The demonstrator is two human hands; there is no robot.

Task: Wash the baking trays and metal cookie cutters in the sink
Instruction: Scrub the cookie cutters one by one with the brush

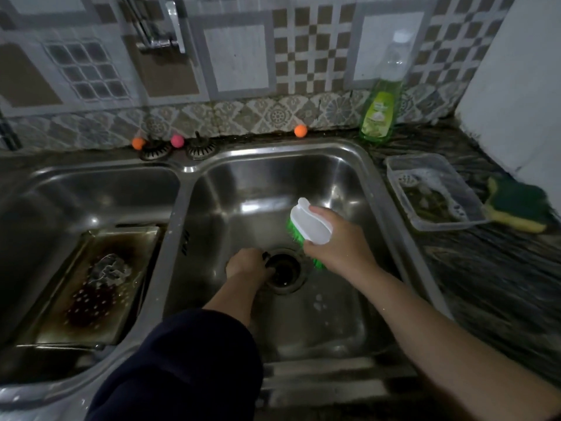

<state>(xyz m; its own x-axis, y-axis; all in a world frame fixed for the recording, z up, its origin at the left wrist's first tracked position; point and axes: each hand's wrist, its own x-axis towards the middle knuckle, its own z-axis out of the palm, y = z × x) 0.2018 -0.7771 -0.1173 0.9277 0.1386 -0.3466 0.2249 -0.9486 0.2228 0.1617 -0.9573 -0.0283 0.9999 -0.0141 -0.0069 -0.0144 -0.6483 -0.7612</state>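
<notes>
A stained baking tray (91, 287) leans in the left sink basin (100, 189), with a crumpled metal piece (110, 268) lying on it. My right hand (337, 241) grips a white scrubbing brush (309, 223) with green bristles above the right basin (273, 183). My left hand (247, 264) reaches down to the drain (285, 270), fingers curled at its rim around something small and dark; what it holds is too dim to tell.
A green dish soap bottle (381, 107) stands behind the right basin. A clear plastic container (434, 192) and a yellow-green sponge (519, 205) sit on the dark counter at the right. Two sink strainers (177, 150) and small coloured balls (300, 130) line the back edge. A tap (158, 41) hangs above.
</notes>
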